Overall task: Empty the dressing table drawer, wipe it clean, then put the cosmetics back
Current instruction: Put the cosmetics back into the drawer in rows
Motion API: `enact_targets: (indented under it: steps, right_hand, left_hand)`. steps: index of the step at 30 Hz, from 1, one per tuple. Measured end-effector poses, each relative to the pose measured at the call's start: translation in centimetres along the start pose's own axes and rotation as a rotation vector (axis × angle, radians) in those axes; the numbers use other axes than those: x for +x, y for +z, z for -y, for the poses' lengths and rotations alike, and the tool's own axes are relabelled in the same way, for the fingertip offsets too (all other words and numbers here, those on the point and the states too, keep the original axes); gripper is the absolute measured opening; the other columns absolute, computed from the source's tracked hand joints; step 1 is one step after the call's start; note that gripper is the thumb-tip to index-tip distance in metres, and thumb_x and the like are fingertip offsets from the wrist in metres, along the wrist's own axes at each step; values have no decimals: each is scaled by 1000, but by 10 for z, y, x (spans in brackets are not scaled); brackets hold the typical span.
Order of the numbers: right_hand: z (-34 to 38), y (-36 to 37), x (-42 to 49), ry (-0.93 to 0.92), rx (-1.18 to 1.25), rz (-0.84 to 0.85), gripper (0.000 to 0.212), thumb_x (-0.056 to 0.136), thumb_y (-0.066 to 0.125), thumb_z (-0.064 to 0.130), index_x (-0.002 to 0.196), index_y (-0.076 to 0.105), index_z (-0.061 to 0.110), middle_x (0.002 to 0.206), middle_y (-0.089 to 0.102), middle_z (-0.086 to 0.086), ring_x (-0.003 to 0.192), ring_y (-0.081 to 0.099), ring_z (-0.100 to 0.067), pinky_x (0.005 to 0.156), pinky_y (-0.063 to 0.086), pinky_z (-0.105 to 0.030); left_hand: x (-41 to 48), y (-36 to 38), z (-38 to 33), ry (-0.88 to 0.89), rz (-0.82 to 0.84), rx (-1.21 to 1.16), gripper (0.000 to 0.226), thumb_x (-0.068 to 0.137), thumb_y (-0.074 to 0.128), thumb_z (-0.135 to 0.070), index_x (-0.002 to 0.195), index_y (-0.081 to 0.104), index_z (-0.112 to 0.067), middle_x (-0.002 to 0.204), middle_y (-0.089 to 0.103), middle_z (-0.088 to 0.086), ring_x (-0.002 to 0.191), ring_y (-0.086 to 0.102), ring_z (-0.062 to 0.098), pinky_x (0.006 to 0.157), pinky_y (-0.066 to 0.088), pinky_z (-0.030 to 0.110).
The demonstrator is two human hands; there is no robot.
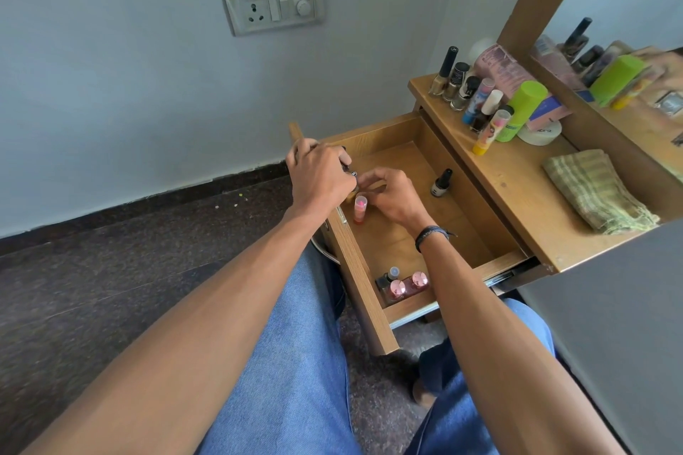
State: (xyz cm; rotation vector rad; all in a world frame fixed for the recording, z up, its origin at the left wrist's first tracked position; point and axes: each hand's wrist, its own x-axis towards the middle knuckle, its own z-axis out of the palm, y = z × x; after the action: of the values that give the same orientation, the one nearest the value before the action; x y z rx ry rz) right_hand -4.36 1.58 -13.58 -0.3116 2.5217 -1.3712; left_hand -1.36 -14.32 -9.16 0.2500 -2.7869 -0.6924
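Observation:
The wooden drawer (pixel 480 218) stands pulled out from the dressing table. My left hand (pixel 319 174) grips several dark small bottles over the drawer's far left corner. My right hand (pixel 391 196) pinches something small beside it, just above an upright pink-capped tube (pixel 359 209). A nail polish bottle (pixel 441 183) with a black cap stands alone by the drawer's right wall. Three small bottles (pixel 403 284), two with pink caps, stand in the near corner.
On the table top (pixel 517 181) stand several nail polishes and tubes (pixel 480 103), a green can (pixel 521 111), a white tin and a folded striped cloth (pixel 595 188). A mirror (pixel 621 59) rises behind them. My knees in blue jeans lie under the drawer.

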Motion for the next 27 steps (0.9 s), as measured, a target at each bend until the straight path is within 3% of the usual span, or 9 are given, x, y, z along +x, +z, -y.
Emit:
enact_targets:
  steps: [6, 11, 15, 19, 22, 27]
  right_hand:
    - [0, 2, 4, -6, 4, 0, 22, 80, 80, 2, 91, 72, 20, 93, 73, 2, 93, 69, -13, 90, 57, -34]
    - [-1, 4, 9, 11, -7, 38, 20, 80, 82, 4, 92, 71, 16, 92, 74, 2, 88, 68, -8, 77, 48, -17]
    - [3, 5, 14, 24, -25, 71, 19, 80, 84, 7, 90, 71, 16, 89, 71, 4, 82, 65, -5, 71, 46, -13]
    - [8, 8, 19, 28, -37, 98, 26, 76, 88, 11, 91, 68, 17, 88, 69, 4, 81, 64, -10, 69, 50, -17]
    - [9, 11, 21, 16, -39, 85, 30, 74, 90, 12, 92, 66, 17, 86, 69, 4, 76, 62, -7, 60, 45, -9]
    - [13, 15, 28, -27, -68, 22, 30, 73, 91, 13, 87, 65, 20, 81, 68, 7, 74, 62, -7, 60, 44, -7]
  left_hand:
    - [1, 1, 2, -28, -26, -118, 37, 79, 67, -1, 108, 77, -22, 102, 75, -5, 121, 47, 21, 103, 27, 36]
    - [1, 3, 4, -38, -124, -226, 40, 85, 56, 9, 112, 71, -16, 110, 70, 0, 114, 55, 23, 102, 35, 37]
    - [1, 3, 4, -46, -194, -361, 47, 80, 49, 18, 112, 69, -11, 111, 69, 3, 111, 59, 24, 101, 45, 46]
    - [2, 7, 6, -55, -214, -433, 53, 81, 45, 22, 119, 65, -10, 125, 64, 6, 124, 55, 26, 104, 46, 48]
    - [4, 13, 9, -76, -205, -434, 57, 84, 46, 22, 125, 59, -16, 141, 53, 11, 137, 44, 30, 109, 44, 47]
    - [3, 12, 8, -91, -214, -442, 66, 79, 44, 23, 133, 53, -15, 137, 53, 7, 122, 47, 24, 100, 47, 44]
